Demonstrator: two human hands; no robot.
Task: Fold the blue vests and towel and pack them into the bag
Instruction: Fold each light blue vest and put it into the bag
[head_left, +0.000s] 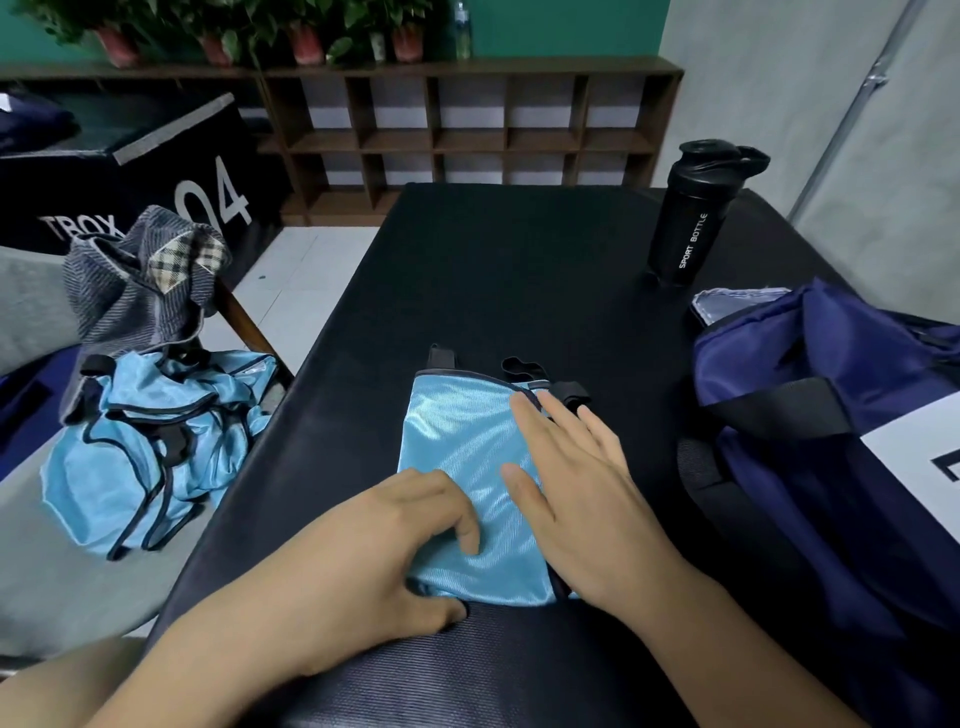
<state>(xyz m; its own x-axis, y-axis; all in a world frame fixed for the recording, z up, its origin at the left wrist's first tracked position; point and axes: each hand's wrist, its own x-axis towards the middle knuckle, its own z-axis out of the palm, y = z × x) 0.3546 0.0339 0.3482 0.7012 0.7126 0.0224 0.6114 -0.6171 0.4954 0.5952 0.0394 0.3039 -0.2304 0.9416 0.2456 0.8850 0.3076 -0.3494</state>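
Between navy bag (810, 467) and heaped vests (150, 452), right grip (587, 488) lies spread on folded vest (457, 431), left grip (384, 551) pinches it.

Black table (493, 270): far centre and left side open. Right side: navy bag (810, 467) blocks passage. Far right: sport bottle (688, 228), upright, just beyond bag. Near centre: folded vest (457, 441), lying flat.

The right edge is cutting off the navy bag (831, 467) and its white label (914, 457); the right hand (587, 493) is covering the right side of the folded vest (457, 441).
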